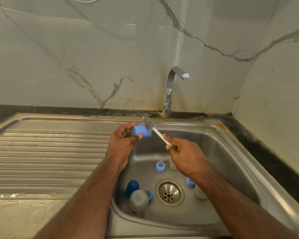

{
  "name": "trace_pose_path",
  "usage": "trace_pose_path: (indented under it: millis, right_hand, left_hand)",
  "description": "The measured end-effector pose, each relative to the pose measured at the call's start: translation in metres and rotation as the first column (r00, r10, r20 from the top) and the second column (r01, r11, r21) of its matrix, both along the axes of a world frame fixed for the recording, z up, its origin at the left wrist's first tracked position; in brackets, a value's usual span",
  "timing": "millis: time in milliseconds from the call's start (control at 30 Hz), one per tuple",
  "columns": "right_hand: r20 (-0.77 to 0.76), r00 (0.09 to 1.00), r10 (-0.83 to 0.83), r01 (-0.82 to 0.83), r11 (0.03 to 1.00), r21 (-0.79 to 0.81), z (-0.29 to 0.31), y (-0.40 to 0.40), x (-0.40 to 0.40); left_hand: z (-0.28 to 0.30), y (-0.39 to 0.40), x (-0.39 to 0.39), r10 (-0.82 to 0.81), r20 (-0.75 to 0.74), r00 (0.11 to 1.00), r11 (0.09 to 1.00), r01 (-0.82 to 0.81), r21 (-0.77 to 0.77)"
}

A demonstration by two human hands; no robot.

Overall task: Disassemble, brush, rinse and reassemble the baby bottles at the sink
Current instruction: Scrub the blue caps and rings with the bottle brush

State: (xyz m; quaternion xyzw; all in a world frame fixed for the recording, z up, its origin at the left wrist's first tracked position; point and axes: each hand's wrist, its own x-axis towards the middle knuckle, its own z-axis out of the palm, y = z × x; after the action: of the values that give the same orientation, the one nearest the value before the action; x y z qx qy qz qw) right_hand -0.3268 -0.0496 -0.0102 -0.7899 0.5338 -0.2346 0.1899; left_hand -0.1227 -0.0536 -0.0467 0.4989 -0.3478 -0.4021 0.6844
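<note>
Left grip (123, 138) curled round a light-blue plastic bottle cap (141, 133), thumb pressed on its near side, fingers wrapped behind. Right grip (183, 153) pinching the white slim handle of a grey-bristled bottle brush (149, 124), held up over the stainless-steel sink basin (214, 152). Bristle head lying against the upper far side of the cap, outside it rather than in its mouth, so far as can be told.

Step in hand, by judgement: brushing. Disassembly looks mostly done, given the loose parts down in the basin: a blue collar with clear teat (160, 166) standing near the middle, a dark-blue domed cap (132, 187) and a grey-tinted bottle body (138, 199) lying at the near left of the round steel drain (169, 192), with another light-blue ring (149, 194) just behind that bottle. At the right, partly hidden by the right forearm, a second blue collar (190, 182) and a milky-white bottle body (200, 192). Chrome curved tap (169, 90) not running, no stream visible. Wet patches on the ribbed steel drainboard (50, 152) set into the counter.

Next move, likely: turn the cap's open end toward the brush, work the bristles inside with a twisting stroke, then open the tap for rinsing. Calls for a firm hold on a wet, slippery cap, and care not to drop it among the parts below.
</note>
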Motion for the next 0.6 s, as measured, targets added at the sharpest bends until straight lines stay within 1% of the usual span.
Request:
trace_pose_path:
  millis: [100,133,200,267,367,400,467,533,600]
  right_hand:
    - [0.034,0.997,0.075,-0.075,0.997,0.013,-0.001,0.011,0.005]
    - [0.030,0.997,0.076,-0.076,0.997,0.011,-0.001,0.010,0.006]
    - [0.010,1.000,0.015,-0.015,1.000,0.001,0.001,0.002,0.001]
    - [0.006,1.000,-0.013,0.013,1.000,-0.008,0.002,-0.001,-0.002]
    - [0.032,0.997,0.069,-0.069,0.998,-0.013,0.000,0.010,0.005]
    - [0.025,0.997,0.071,-0.070,0.997,-0.020,-0.001,0.009,0.005]
    - [0.010,1.000,0.011,-0.011,1.000,-0.015,0.000,0.000,0.002]
    - [0.012,1.000,-0.008,0.008,1.000,-0.001,-0.001,-0.003,-0.001]
    - [0.032,0.998,0.047,-0.048,0.999,0.014,-0.003,0.004,0.003]
  left_hand:
    - [0.000,-0.001,0.002,0.030,-0.055,0.998,1.000,-0.029,0.012]
    - [0.001,-0.001,0.002,0.033,-0.096,0.995,0.999,-0.032,0.014]
    - [0.002,0.000,0.003,0.028,-0.148,0.989,1.000,-0.026,0.018]
    - [0.003,0.001,0.002,0.032,-0.141,0.989,0.999,-0.030,0.019]
    - [0.002,-0.001,0.003,0.034,-0.129,0.991,0.999,-0.032,0.015]
    - [0.002,-0.001,0.003,0.027,-0.143,0.989,1.000,-0.025,0.012]
    - [0.001,-0.001,0.003,0.022,-0.154,0.988,1.000,-0.021,0.012]
    - [0.000,-0.002,0.004,0.025,-0.115,0.993,1.000,-0.024,0.015]
    - [-0.004,-0.004,0.005,0.019,-0.049,0.999,1.000,-0.019,0.011]
